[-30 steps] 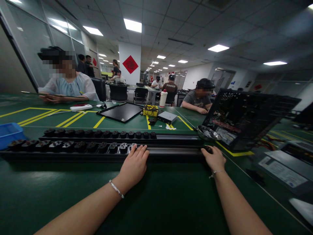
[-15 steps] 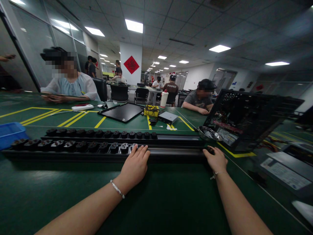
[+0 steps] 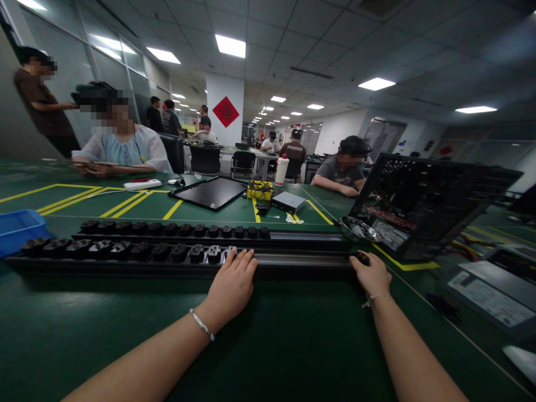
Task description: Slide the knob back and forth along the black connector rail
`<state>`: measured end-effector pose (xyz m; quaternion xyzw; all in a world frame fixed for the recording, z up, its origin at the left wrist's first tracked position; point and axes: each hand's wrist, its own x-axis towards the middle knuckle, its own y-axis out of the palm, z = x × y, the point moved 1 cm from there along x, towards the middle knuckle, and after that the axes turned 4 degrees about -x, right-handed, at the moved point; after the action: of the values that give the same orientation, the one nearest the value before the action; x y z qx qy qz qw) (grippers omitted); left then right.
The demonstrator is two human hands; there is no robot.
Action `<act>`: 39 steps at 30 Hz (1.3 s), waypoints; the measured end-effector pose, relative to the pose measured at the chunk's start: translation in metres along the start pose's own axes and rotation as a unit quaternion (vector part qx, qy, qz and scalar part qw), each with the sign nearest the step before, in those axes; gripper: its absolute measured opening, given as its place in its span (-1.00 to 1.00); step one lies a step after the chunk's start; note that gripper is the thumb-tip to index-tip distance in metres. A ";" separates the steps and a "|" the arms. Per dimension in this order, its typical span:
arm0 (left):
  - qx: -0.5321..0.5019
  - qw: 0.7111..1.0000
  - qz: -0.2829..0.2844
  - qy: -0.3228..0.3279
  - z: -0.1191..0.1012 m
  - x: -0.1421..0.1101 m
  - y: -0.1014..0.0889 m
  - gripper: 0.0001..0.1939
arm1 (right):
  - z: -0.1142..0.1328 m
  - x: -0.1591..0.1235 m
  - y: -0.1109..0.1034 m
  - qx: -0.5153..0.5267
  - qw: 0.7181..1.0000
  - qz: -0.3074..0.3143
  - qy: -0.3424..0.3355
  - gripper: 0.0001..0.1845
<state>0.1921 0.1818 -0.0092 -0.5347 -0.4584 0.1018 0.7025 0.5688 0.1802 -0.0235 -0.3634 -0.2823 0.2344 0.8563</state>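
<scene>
Two long black power-strip rails lie side by side across the table. Black sockets (image 3: pixel 160 251) sit in a row along the left part of the near rail (image 3: pixel 301 260), with a few paler ones among them. More sockets (image 3: pixel 170 229) line the far rail (image 3: pixel 307 237). My left hand (image 3: pixel 232 282) lies over the near rail with its fingers stretched out, covering the last socket of the row. At the rail's right end, my right hand (image 3: pixel 372 274) is closed around a small black part (image 3: pixel 362 257), mostly hidden by the fingers.
An opened computer case (image 3: pixel 422 201) stands at right beside a metal bowl (image 3: pixel 360 229) of small parts. Nearer lies a power supply (image 3: pixel 494 285). A blue bin (image 3: pixel 20 230) is at left. Across the table are a black panel (image 3: pixel 209 192), a yellow box (image 3: pixel 259 190) and two seated people.
Both hands stay almost where they were on the near rail. In the background at left, a standing person has come further into view.
</scene>
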 end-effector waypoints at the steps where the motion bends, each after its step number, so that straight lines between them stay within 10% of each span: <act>1: -0.001 1.000 -0.001 0.001 0.000 0.000 0.000 -0.61 | -0.001 0.001 0.001 0.001 1.000 0.002 -0.001 -0.52; 39: 0.000 1.000 -0.010 0.001 0.000 0.000 0.001 -0.61 | -0.007 0.006 0.001 0.035 0.999 -0.008 0.006 -0.51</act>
<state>0.1922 0.1821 -0.0103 -0.5301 -0.4631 0.0939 0.7041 0.5779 0.1815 -0.0266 -0.3320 -0.2721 0.2349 0.8721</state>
